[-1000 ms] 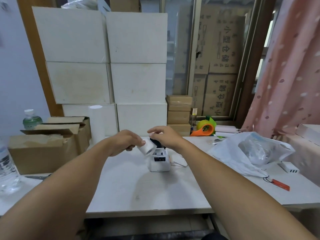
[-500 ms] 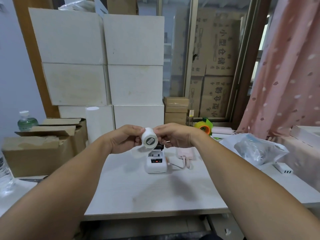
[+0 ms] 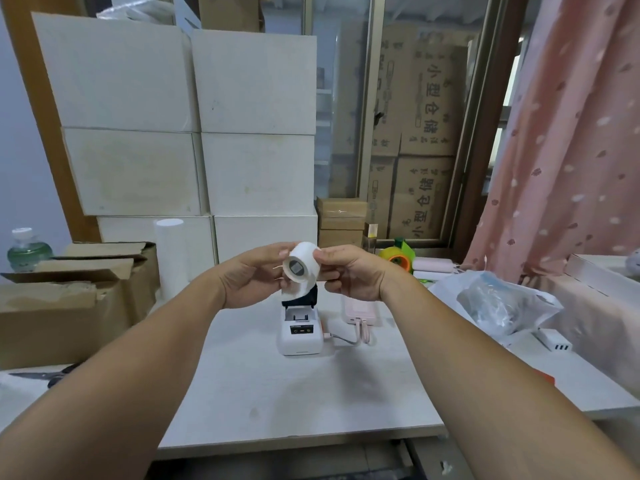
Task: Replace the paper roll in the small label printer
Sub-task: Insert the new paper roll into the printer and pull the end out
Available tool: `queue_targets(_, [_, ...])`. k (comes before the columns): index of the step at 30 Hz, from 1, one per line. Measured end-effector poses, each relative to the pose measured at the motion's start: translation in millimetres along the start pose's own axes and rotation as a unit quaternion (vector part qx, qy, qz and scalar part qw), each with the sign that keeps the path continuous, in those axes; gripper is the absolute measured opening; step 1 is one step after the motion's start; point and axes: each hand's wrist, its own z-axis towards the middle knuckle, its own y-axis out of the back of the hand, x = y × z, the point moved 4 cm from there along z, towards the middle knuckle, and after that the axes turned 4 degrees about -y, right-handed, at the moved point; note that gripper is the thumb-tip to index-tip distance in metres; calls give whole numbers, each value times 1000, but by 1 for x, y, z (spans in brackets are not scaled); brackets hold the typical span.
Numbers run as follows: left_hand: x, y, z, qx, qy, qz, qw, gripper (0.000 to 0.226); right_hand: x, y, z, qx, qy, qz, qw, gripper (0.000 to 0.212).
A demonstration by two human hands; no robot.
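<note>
Two hands, left hand (image 3: 252,277) and right hand (image 3: 349,271), pinching one paper roll (image 3: 300,263) above one printer (image 3: 300,332).

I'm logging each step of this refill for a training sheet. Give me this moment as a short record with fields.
paper roll: held in the air above the printer, open core facing the camera
left hand: grips the roll's left side
right hand: grips the roll's right side
label printer: on the table, lid open, bay looks empty
cable: plugged into the printer's right side
</note>
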Motion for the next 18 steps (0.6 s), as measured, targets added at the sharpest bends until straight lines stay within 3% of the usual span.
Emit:
queue_targets(3, [1,1,2,-20,22,88,996,77,0,5,0,-11,-5,19,1000,33])
queue_targets(6, [2,6,7,-80,5,102,992,77,-2,5,-1,-19,-13,36,999,29])
queue_targets(13, [9,3,14,-161,-54,1,985,19,3,2,4,-50,34,34,998,20])
queue_targets(18, [14,0,23,-223,-57,-54,972,35,5,2,9,-78,73,52,993,22])
